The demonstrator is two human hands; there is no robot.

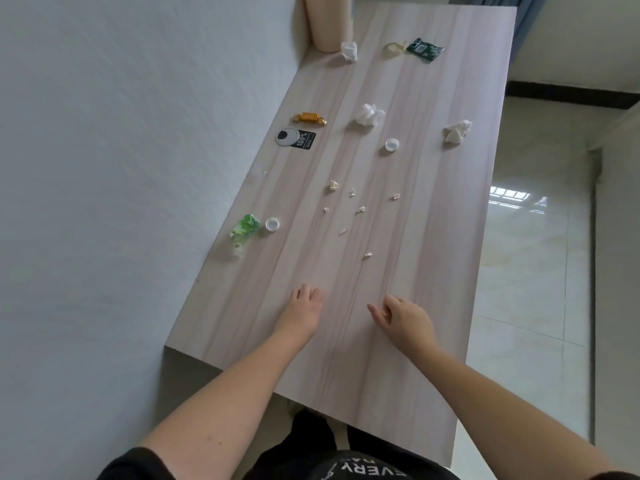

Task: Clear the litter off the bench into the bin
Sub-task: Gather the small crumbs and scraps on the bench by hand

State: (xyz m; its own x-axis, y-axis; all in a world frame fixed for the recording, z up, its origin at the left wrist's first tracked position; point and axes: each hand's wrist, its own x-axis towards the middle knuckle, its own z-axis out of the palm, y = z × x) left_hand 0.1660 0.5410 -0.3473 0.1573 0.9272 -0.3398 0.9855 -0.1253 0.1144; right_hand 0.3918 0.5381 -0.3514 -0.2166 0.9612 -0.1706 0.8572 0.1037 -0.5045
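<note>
Litter lies scattered over the wooden bench (415, 237). Several tiny paper scraps (360, 209) dot the middle. A crumpled green wrapper (245, 227) and a white bottle cap (272, 224) lie near the wall side. Farther off are a gold candy wrapper (309, 118), a black and grey tag (296, 138), a second cap (392, 144), two tissue wads (369, 114) (457, 131), a white cup-like scrap (349, 50) and a dark green packet (424, 49). My left hand (303, 308) and my right hand (403, 318) hover low over the near end, empty, fingers loosely curled. No bin is visible.
A white wall (121, 168) runs along the bench's left edge. A beige cylinder (329, 22) stands at the far left corner. Glossy tiled floor (530, 254) lies to the right, with a blue curtain (519, 15) at the far end.
</note>
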